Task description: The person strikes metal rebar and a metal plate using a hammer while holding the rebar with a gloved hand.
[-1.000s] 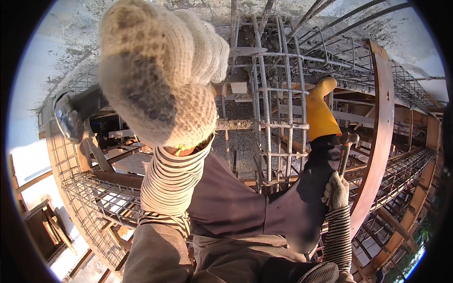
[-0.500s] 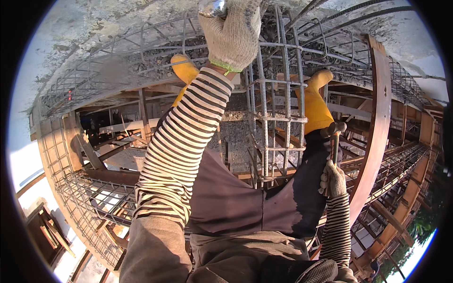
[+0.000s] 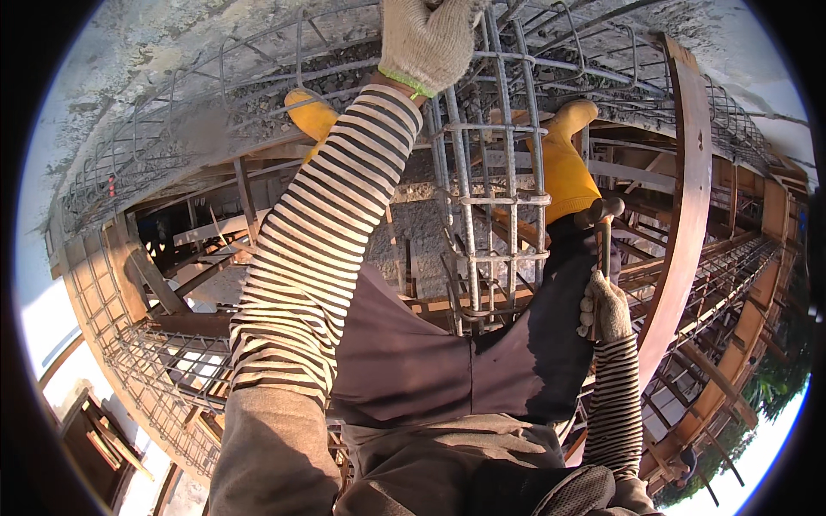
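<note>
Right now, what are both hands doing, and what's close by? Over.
Left hand at picture's top, grip out of sight. Right hand closed around hammer. Steel cage between yellow boots; long board right of hammer.

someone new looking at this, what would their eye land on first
Probably the striped left sleeve, running up from the lower left to the gloved left hand at the top edge. Next might come the bright yellow boots, one either side of the steel bar cage. The hammer in the gloved right hand, right of centre, could follow.
</note>
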